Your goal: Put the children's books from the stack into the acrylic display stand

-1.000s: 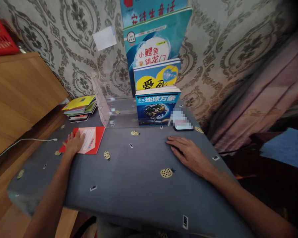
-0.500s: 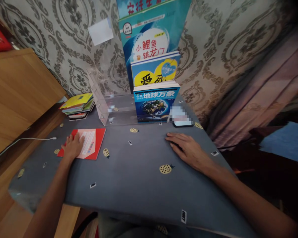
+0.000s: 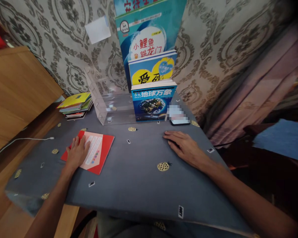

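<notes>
Red booklet (image 3: 96,152) turned | left hand (image 3: 77,153): grip spread flat atop | right hand (image 3: 186,147): uncurled, empty

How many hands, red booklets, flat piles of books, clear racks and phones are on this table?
Hands: 2 (left hand, right hand)
Red booklet: 1
Flat pile of books: 1
Clear rack: 1
Phone: 1
Total: 6

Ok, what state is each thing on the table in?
Thin red-and-pink booklet: closed, flat, under the left hand
Blue book with globe cover: closed, upright
Clear plastic rack: standing, holding books
Black-edged rectangular phone: screen bright, content blurred
White cable: near end unplugged
Yellow-topped book pile: stacked flat
</notes>
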Available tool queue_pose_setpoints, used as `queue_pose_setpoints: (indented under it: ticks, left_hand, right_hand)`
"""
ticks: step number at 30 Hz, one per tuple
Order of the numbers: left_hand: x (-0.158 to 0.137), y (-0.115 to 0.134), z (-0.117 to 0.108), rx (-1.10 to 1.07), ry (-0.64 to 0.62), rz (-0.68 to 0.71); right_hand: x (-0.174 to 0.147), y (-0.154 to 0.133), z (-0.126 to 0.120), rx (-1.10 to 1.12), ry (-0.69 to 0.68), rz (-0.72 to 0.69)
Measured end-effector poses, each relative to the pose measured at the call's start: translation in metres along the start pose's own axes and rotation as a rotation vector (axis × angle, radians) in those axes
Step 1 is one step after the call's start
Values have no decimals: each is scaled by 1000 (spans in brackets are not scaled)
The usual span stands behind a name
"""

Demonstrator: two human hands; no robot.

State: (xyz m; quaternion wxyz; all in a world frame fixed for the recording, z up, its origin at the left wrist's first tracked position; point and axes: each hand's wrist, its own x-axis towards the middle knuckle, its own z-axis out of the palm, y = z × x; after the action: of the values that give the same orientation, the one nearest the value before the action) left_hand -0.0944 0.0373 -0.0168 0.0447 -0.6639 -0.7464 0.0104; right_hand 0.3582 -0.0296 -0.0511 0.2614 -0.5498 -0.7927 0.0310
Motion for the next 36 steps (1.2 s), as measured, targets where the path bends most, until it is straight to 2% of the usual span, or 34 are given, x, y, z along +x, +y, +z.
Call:
queue_pose_setpoints:
  ticks: [5, 10, 16, 22, 36]
  left_hand:
    - [-2, 3, 0, -6, 7, 0]
    - [-15, 19, 4, -23, 15, 29]
    - [-34, 41, 10, -14, 74, 149]
    - [-46, 60, 9, -10, 31, 224]
    - [-58, 107, 12, -82, 64, 467]
  right_hand:
    - [0, 1, 0, 1, 1, -7]
    - [0, 1, -2, 5, -4, -7]
    - [-1, 1, -5, 10, 13, 19]
    - [-1, 2, -6, -7, 2, 54]
    - [-1, 1, -8, -5, 8, 52]
